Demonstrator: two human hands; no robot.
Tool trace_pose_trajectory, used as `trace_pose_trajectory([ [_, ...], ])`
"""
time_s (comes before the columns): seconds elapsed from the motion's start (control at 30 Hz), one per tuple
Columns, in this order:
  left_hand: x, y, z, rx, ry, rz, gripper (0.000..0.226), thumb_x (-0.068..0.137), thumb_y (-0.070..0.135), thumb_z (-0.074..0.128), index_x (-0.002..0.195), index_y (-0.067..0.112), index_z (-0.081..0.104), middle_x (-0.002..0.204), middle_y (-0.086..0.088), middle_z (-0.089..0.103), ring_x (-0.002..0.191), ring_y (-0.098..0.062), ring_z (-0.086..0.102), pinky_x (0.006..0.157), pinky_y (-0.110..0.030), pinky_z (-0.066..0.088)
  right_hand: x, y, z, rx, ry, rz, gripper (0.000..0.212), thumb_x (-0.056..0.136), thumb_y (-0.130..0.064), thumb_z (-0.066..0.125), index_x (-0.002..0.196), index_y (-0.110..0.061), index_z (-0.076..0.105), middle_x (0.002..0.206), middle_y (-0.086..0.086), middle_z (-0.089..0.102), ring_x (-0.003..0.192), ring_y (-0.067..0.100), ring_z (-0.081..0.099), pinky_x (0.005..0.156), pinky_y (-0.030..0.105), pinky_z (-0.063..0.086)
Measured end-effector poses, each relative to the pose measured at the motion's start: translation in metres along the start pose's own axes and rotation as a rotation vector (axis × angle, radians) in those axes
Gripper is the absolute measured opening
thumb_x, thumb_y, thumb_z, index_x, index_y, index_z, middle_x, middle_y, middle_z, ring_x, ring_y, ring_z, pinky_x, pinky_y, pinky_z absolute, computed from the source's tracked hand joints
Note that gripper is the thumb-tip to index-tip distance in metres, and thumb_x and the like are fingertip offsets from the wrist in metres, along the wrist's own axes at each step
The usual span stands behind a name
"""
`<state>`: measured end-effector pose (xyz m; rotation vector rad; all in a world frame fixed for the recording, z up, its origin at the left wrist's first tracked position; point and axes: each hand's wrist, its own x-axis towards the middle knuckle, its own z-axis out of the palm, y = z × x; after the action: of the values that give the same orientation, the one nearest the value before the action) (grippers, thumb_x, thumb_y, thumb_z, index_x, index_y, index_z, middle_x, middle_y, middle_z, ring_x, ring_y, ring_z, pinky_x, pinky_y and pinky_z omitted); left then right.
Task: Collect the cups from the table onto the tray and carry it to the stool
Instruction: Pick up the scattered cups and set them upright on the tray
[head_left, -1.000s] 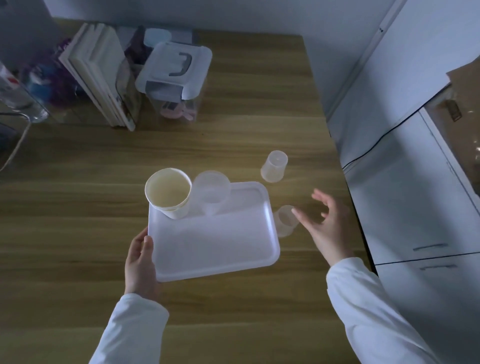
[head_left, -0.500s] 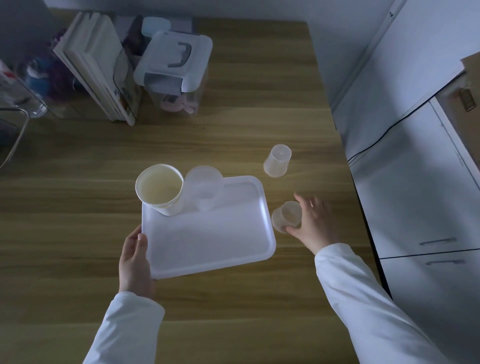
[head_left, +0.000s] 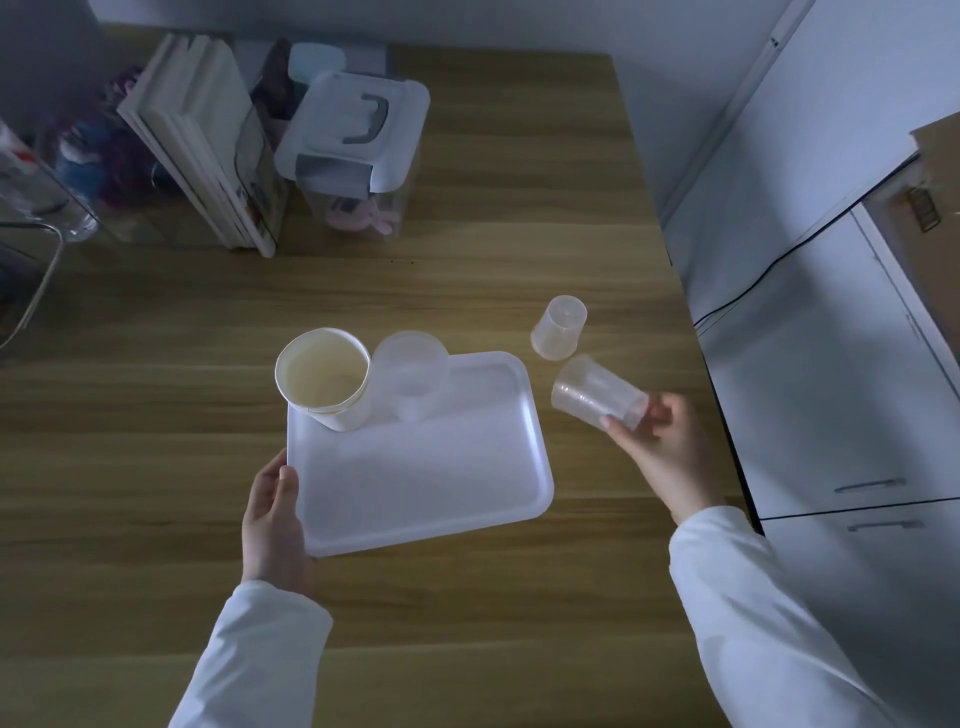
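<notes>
While left hand on tray — right hand, clear cup tilted.

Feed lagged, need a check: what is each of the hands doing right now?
Left hand: closed on the near left edge of the white tray.
Right hand: holding a clear plastic cup, tilted, above the table.
</notes>
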<state>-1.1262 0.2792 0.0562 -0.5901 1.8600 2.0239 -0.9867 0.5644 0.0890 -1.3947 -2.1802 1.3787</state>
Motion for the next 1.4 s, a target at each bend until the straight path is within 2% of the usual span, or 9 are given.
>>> trace_pose_trajectory([
  [0.17, 0.001, 0.001, -0.002, -0.006, -0.021, -0.001, 0.019, 0.096, 0.024, 0.043, 0.098, 0.033, 0.060, 0.094, 0.003, 0.063, 0.082, -0.018, 0.059, 0.057, -0.024, 0.054, -0.012, -0.014, 0.002, 0.599, -0.149, 0.205, 0.046, 0.075, -0.028, 0.068, 0.110, -0.004, 0.049, 0.100, 0.005, 0.057, 0.088, 0.016, 0.060, 0.093, 0.031, 0.048],
  [0.33, 0.001, 0.002, -0.005, -0.021, -0.035, -0.003, 0.019, 0.097, 0.023, 0.042, 0.099, 0.031, 0.059, 0.092, 0.003, 0.062, 0.079, -0.016, 0.058, 0.054, -0.021, 0.053, -0.024, -0.029, 0.018, 0.950, -0.337, 0.284, 0.016, 0.086, -0.021, 0.054, 0.097, -0.010, 0.055, 0.098, 0.007, 0.063, 0.092, 0.020, 0.062, 0.081, 0.025, 0.055],
  [0.57, 0.004, 0.005, -0.012, -0.012, -0.052, -0.008, 0.021, 0.096, 0.023, 0.043, 0.094, 0.034, 0.060, 0.091, 0.004, 0.062, 0.078, -0.017, 0.057, 0.055, -0.021, 0.052, -0.032, -0.037, 0.035, 1.104, -0.384, 0.351, 0.033, 0.077, -0.025, 0.062, 0.103, -0.005, 0.056, 0.097, 0.012, 0.064, 0.090, 0.021, 0.065, 0.081, 0.026, 0.056],
  [0.73, 0.003, 0.008, -0.015, -0.030, -0.061, -0.012, 0.018, 0.097, 0.022, 0.043, 0.100, 0.030, 0.059, 0.091, 0.003, 0.062, 0.078, -0.017, 0.058, 0.052, -0.019, 0.053, -0.037, -0.044, 0.049, 1.009, -0.386, 0.190, 0.035, 0.085, -0.010, 0.055, 0.115, 0.006, 0.051, 0.098, 0.012, 0.063, 0.095, 0.020, 0.062, 0.090, 0.025, 0.052],
  [0.83, 0.002, 0.009, -0.015, -0.028, -0.061, -0.013, 0.019, 0.097, 0.021, 0.042, 0.108, 0.025, 0.057, 0.090, 0.002, 0.061, 0.078, -0.017, 0.057, 0.051, -0.019, 0.053, -0.038, -0.049, 0.054, 0.742, -0.389, 0.081, 0.025, 0.085, -0.009, 0.058, 0.109, -0.006, 0.056, 0.099, 0.006, 0.067, 0.097, 0.017, 0.063, 0.092, 0.028, 0.051],
  [0.97, 0.001, 0.010, -0.016, -0.026, -0.070, -0.021, 0.019, 0.097, 0.022, 0.042, 0.109, 0.025, 0.057, 0.092, 0.001, 0.062, 0.078, -0.019, 0.058, 0.051, -0.021, 0.053, -0.036, -0.051, 0.064, 0.501, -0.275, 0.021, 0.059, 0.068, -0.018, 0.071, 0.121, -0.011, 0.047, 0.115, 0.009, 0.062, 0.105, 0.021, 0.059, 0.091, 0.032, 0.048],
  [1.07, 0.000, 0.010, -0.016, -0.010, -0.078, -0.017, 0.019, 0.097, 0.022, 0.042, 0.102, 0.030, 0.059, 0.092, 0.001, 0.063, 0.079, -0.018, 0.059, 0.053, -0.021, 0.053, -0.036, -0.053, 0.073, 0.357, -0.192, -0.037, 0.053, 0.068, -0.015, 0.074, 0.112, -0.019, 0.045, 0.109, 0.004, 0.058, 0.100, 0.021, 0.056, 0.086, 0.033, 0.047],
  [1.17, -0.001, 0.010, -0.016, -0.004, -0.075, -0.020, 0.020, 0.097, 0.022, 0.042, 0.100, 0.031, 0.059, 0.091, 0.003, 0.063, 0.078, -0.018, 0.058, 0.052, -0.020, 0.053, -0.034, -0.051, 0.078, 0.232, -0.155, -0.108, 0.051, 0.070, -0.012, 0.076, 0.106, -0.022, 0.042, 0.115, 0.002, 0.051, 0.099, 0.012, 0.050, 0.083, 0.018, 0.041],
  [1.4, -0.001, 0.013, -0.014, -0.026, -0.070, -0.035, 0.019, 0.097, 0.022, 0.042, 0.103, 0.029, 0.058, 0.090, 0.003, 0.063, 0.076, -0.016, 0.058, 0.050, -0.019, 0.052, -0.028, -0.042, 0.085, 0.056, -0.132, -0.129, 0.055, 0.065, -0.018, 0.079, 0.105, -0.022, 0.042, 0.112, -0.002, 0.046, 0.116, 0.021, 0.040, 0.088, 0.025, 0.032],
])
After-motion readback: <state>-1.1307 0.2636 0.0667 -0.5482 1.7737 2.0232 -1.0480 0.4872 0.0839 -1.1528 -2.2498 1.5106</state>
